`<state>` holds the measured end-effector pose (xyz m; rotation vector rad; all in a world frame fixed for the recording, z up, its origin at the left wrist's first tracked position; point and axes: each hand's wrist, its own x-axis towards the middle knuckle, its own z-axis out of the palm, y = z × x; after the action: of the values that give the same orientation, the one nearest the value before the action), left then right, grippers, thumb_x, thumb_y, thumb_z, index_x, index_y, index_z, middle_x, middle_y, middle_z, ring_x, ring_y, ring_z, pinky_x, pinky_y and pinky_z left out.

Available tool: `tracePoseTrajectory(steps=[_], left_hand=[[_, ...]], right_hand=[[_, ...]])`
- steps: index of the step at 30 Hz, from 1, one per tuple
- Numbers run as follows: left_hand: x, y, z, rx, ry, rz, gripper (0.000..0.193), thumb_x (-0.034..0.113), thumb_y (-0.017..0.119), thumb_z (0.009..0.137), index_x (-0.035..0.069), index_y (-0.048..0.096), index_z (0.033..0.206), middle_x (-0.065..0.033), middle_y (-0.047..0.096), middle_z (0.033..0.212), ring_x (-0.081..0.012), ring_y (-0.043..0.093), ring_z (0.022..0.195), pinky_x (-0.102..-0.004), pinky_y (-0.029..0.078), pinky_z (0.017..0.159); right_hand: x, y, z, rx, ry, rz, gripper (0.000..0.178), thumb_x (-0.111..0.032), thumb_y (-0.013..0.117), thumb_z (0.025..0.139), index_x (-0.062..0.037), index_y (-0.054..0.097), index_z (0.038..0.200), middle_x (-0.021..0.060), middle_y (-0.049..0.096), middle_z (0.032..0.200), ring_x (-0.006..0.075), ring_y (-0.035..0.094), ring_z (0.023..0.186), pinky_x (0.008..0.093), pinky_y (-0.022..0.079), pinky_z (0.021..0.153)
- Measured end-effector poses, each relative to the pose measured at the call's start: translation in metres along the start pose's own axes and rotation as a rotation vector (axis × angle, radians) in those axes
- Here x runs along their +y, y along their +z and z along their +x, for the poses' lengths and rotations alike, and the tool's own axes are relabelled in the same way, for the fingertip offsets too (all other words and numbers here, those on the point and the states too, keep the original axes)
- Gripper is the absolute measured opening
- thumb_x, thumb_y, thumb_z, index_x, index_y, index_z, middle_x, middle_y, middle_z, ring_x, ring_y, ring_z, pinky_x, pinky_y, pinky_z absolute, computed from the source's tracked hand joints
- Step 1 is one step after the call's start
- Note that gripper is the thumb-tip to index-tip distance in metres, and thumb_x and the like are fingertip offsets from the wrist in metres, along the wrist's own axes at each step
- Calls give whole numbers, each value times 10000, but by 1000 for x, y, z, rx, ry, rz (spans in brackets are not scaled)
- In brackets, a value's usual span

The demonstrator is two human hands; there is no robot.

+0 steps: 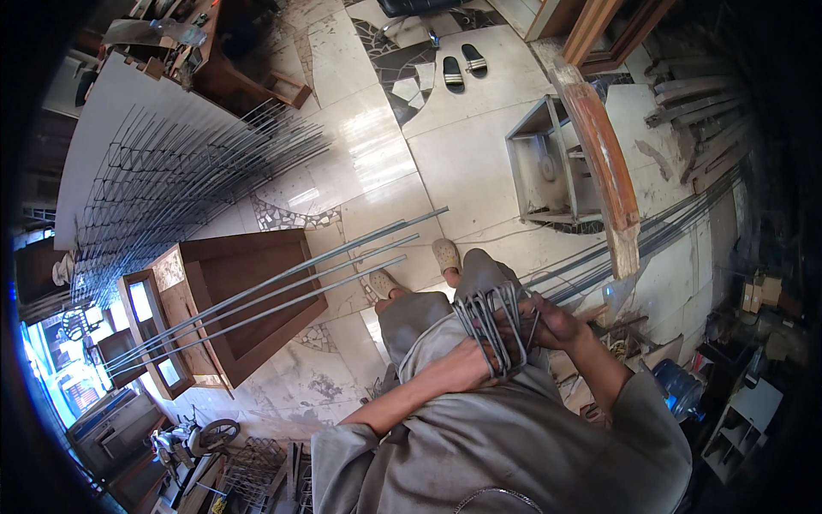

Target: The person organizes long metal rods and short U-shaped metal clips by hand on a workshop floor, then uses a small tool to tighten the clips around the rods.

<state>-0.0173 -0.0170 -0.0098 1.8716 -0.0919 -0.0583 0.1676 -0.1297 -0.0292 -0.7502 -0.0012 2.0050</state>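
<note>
In front of my waist is a bundle of steel rebar stirrups, grey rods bent into rectangular loops. My left hand grips the bundle from its lower left side, with the fingers partly hidden behind the rods. On the right side, my right hand is closed around the ends of the loops. Several long steel rods lie across a brown wooden cabinet to the left of my legs, their ends reaching out past its edge.
A tied rebar cage fills the far left. Ahead on the right stand a metal frame and a reddish wooden beam. Dark rods lie along the right floor. Black sandals rest on the tiles ahead.
</note>
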Motion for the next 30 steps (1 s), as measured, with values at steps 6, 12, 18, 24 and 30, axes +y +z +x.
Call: tracePoseTrajectory(steps=[6, 12, 18, 24, 30], left_hand=[[-15, -4, -12, -165, -152, 60, 341, 143, 617, 829, 35, 583, 1151, -199, 569, 1199, -378, 530, 1150, -460, 423, 972], [-37, -12, -23, -85, -148, 498, 412, 284, 593, 877, 40, 581, 1209, -235, 553, 1234, -392, 473, 1238, -492, 335, 1089], [-33, -31, -20, -4, -184, 288, 633, 471, 702, 789, -34, 605, 1157, -245, 544, 1260, -402, 414, 1290, -448, 273, 1144], [-9, -43, -16, 177, -217, -35, 692, 456, 793, 721, 7, 591, 1207, -238, 544, 1262, -415, 452, 1247, -462, 359, 1074], [-28, -28, -38, 440, -113, 281, 701, 446, 780, 746, -16, 559, 1225, -251, 545, 1260, -419, 490, 1229, -450, 387, 1056]], right_hand=[[-12, -6, 21, -253, -17, 128, 891, -684, 423, 894, 21, 345, 1434, 263, 418, 1424, 334, 456, 1304, 419, 348, 1106], [-21, 18, 40, -213, 13, 172, 1028, -715, 479, 837, 73, 246, 1455, 304, 378, 1433, 415, 398, 1329, 482, 284, 1132], [-26, 28, 38, -172, -70, 105, 1092, -789, 439, 803, 63, 249, 1459, 294, 363, 1444, 402, 385, 1342, 486, 266, 1142], [-30, 36, 40, -148, -92, -3, 1108, -819, 415, 790, 38, 247, 1471, 284, 352, 1457, 384, 367, 1361, 473, 258, 1148], [-21, 24, 40, -53, -137, -36, 1126, -831, 407, 782, 44, 243, 1472, 268, 362, 1459, 359, 364, 1370, 455, 269, 1146]])
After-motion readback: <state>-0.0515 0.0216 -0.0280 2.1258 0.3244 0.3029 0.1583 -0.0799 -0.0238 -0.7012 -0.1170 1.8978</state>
